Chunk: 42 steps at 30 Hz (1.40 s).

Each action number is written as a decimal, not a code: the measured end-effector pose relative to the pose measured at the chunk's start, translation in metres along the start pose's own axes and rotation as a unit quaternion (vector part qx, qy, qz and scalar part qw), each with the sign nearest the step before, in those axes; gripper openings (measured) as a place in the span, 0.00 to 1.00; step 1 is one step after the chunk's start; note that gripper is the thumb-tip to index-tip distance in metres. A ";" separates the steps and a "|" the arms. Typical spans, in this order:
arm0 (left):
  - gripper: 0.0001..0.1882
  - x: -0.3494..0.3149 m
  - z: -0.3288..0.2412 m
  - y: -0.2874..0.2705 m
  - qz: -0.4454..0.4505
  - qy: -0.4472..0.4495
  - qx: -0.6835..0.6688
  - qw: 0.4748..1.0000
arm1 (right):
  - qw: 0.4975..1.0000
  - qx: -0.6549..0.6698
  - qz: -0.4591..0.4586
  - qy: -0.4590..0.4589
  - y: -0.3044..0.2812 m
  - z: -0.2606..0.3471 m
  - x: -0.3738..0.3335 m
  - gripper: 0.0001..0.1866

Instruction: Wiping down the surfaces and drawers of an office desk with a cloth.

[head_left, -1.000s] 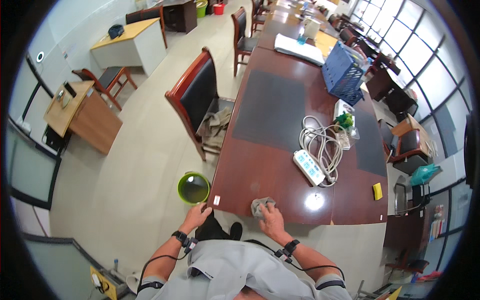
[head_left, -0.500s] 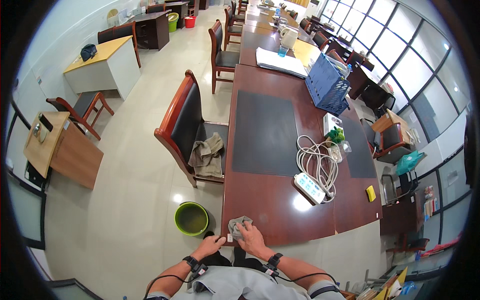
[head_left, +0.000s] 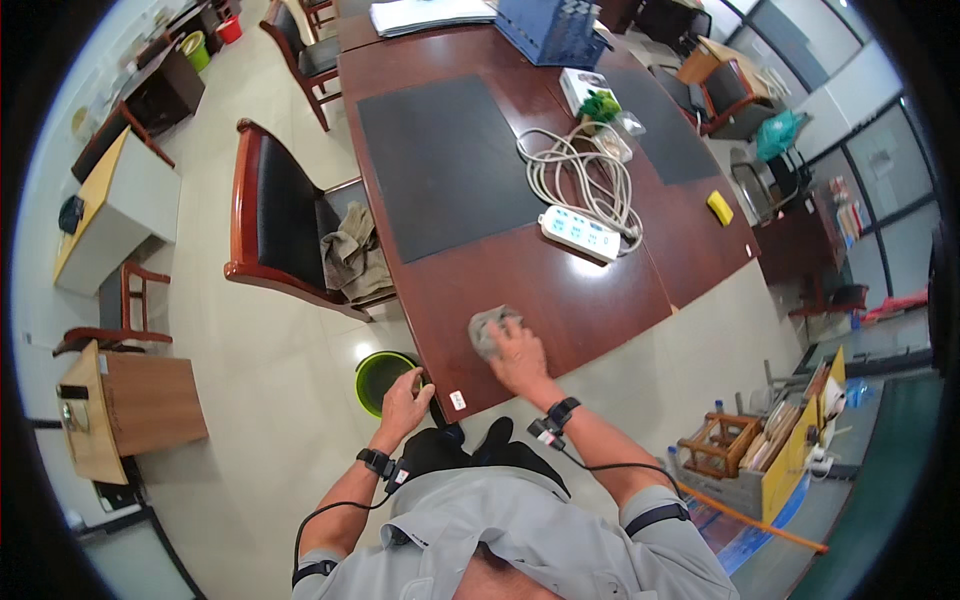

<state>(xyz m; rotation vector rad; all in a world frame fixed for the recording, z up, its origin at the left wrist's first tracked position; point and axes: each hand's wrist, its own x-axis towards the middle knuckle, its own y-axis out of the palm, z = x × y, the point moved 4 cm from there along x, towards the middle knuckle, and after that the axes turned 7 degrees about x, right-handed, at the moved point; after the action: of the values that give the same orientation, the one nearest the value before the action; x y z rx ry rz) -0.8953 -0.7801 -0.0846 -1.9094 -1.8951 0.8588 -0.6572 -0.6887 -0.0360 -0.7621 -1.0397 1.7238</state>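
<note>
With my right hand (head_left: 522, 360) I press a crumpled grey cleaning cloth (head_left: 486, 330) against the dark reddish-brown table (head_left: 590, 300), near its front left corner. The fingers bend over the cloth and partly cover it. My left hand (head_left: 404, 402) is beside the table's left edge by that corner, its fingers loosely curved and a little apart, with nothing visible in them. Just beyond that hand a green-rimmed bucket (head_left: 380, 383) stands on the floor, partly hidden by the hand. A small white label (head_left: 458, 400) marks the table corner.
Further up the table lie a white power strip (head_left: 580, 234) with coiled cable, a dark desk mat (head_left: 440, 165), a yellow sponge (head_left: 720, 208) and a blue crate (head_left: 550, 30). At the left stands a chair (head_left: 270, 220) with a brown cloth (head_left: 350, 255). A wooden-framed box (head_left: 722, 445) is at the right.
My right hand has slid the cloth away from the corner, further onto the table. My left hand has come off the corner to its left side. The view has tilted down and turned.
</note>
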 end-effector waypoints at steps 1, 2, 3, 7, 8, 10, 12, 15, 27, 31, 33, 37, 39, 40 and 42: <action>0.23 0.005 -0.006 0.003 0.011 0.006 0.008 1.000 | 0.999 -0.010 -0.024 0.040 -0.005 -0.024 -0.003 0.36; 0.24 0.009 -0.017 0.002 -0.017 0.066 0.068 0.995 | 0.995 -0.028 -0.060 0.069 -0.012 -0.047 -0.006 0.36; 0.25 0.010 -0.026 0.003 -0.046 0.122 0.125 0.983 | 0.991 -0.040 -0.069 0.106 -0.020 -0.068 -0.010 0.37; 0.29 0.013 -0.064 0.002 -0.034 0.145 0.205 0.967 | 0.970 -0.059 -0.139 0.193 -0.058 -0.128 -0.034 0.35; 0.34 0.016 -0.062 0.005 -0.004 0.139 0.217 0.966 | 0.965 -0.036 -0.154 0.209 -0.062 -0.144 -0.038 0.35; 0.37 0.015 -0.067 0.011 0.009 0.139 0.267 0.954 | 0.959 -0.009 -0.171 0.226 -0.063 -0.153 -0.038 0.34; 0.40 0.015 -0.070 0.017 0.021 0.139 0.313 0.939 | 0.961 -0.015 -0.183 0.205 -0.054 -0.147 -0.029 0.32; 0.45 0.012 -0.072 0.021 0.018 0.130 0.337 0.932 | 0.978 -0.009 -0.158 0.140 -0.040 -0.109 0.008 0.30; 0.51 0.016 -0.075 0.026 0.070 0.121 0.341 0.930 | 0.989 -0.012 -0.149 0.001 -0.024 -0.045 0.150 0.23; 0.51 0.016 -0.075 0.025 0.056 0.126 0.331 0.934 | 0.988 -0.055 -0.135 0.049 -0.040 -0.075 0.125 0.22; 0.51 0.017 -0.073 0.026 0.059 0.129 0.335 0.932 | 0.988 -0.063 -0.126 0.066 -0.044 -0.093 0.099 0.24; 0.51 0.017 -0.073 0.025 0.065 0.125 0.347 0.927 | 0.978 -0.047 -0.177 0.101 -0.060 -0.136 0.048 0.26; 0.51 0.017 -0.071 0.026 0.072 0.124 0.351 0.925 | 0.973 -0.049 -0.173 0.144 -0.071 -0.162 0.031 0.27; 0.51 0.016 -0.073 0.027 0.074 0.129 0.353 0.924 | 0.969 -0.051 -0.180 0.164 -0.079 -0.177 0.024 0.28; 0.51 0.015 -0.075 0.028 0.068 0.124 0.362 0.921 | 0.959 -0.062 -0.193 0.198 -0.093 -0.208 0.010 0.29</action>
<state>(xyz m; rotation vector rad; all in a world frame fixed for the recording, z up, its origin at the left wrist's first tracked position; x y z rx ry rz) -0.8280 -0.7533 -0.0467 -1.5836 -1.0810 1.0988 -0.4474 -0.5989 -0.0456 -0.8739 -0.9460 1.1245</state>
